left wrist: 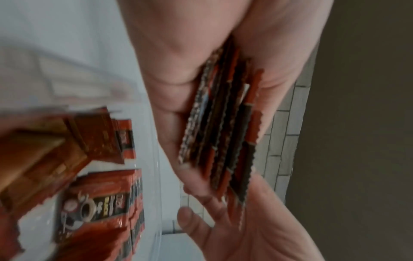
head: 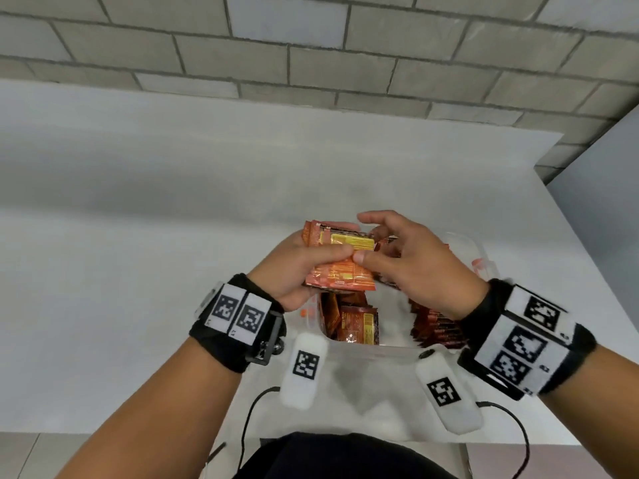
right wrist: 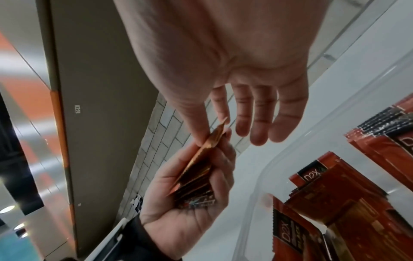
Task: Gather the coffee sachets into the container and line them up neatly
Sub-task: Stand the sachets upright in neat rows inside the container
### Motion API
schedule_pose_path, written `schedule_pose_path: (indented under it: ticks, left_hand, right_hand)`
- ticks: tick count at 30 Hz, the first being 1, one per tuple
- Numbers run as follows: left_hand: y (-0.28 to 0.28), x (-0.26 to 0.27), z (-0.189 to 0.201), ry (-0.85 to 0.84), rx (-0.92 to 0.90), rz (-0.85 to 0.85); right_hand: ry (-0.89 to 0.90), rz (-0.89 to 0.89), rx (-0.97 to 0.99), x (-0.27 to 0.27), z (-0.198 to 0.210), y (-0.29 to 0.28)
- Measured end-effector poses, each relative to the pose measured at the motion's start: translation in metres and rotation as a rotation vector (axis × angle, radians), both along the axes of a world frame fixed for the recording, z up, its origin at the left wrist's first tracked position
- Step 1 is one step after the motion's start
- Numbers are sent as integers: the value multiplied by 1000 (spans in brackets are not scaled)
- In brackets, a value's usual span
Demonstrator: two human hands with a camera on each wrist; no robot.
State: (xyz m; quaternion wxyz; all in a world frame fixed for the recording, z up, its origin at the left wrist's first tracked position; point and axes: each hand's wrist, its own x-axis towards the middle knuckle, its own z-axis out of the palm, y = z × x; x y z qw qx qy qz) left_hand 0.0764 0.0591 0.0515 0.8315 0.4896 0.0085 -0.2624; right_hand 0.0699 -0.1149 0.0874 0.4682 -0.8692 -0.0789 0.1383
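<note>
Both forearms enter from the lower edge of the head view, each wearing a black wrist band [head: 238,326] fitted with white marker tiles. Two white marker pods [head: 304,369] with black cables hang below the wrists, in front of the person's dark clothing.

Left hand [head: 294,271]: fingers and thumb are curled around a stack of coffee sachets [head: 340,267], gripping it from the left side. The left wrist view shows the stack [left wrist: 223,123] edge-on, with serrated orange and black sachet ends fanned slightly between thumb and fingers. The stack is held above the container, clear of its contents.

Right hand [head: 411,261]: thumb and forefinger pinch the right end of the top sachet of the stack. In the right wrist view the remaining fingers [right wrist: 259,116] extend straight and apart, holding nothing. The two thumbs meet tip to tip on the upper face of the stack.

Container [head: 480,257]: a clear plastic box standing on the white surface [head: 138,236], directly beneath both hands. Loose sachets [head: 356,323] lie inside near its front left, tilted and overlapping. A row of sachets [head: 435,326] stands on edge along the right side, packed together. The wrist views show printed lettering on the orange and dark wrappers [right wrist: 335,203].

Beyond the surface stands a wall of grey blocks [head: 311,46].
</note>
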Motion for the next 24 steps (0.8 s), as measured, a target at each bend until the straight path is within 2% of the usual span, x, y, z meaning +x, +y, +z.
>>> schedule_pose_path:
  ticks: [4, 7, 9, 11, 13, 15, 18, 22, 24]
  left_hand:
    - [-15, 3, -5, 10, 32, -56]
    - [-18, 6, -10, 65, 63, -33]
    - [-19, 7, -10, 111, 3, 14]
    - [-22, 7, -8, 137, -82, 63]
    - [-24, 8, -9, 124, -164, 91]
    - [-27, 11, -9, 107, -189, 115]
    - [-28, 12, -9, 83, -201, 138]
    - [-32, 13, -10, 49, -175, 162]
    - [-34, 13, -9, 22, -174, 148]
  right_hand:
    - [-71, -102, 59, -1, -4, -11]
    - [-257, -245, 113, -3, -5, -23]
    - [-370, -222, 95, -6, -3, -27]
    - [-394, -88, -45, -11, -6, -28]
    - [-327, 55, -161, -15, -11, -28]
    - [-295, 74, -133, -17, -12, -31]
    - [-263, -112, 10, -14, -7, -32]
    - [68, -229, 239, -12, -11, -25]
    - [121, -242, 319, -12, -13, -23]
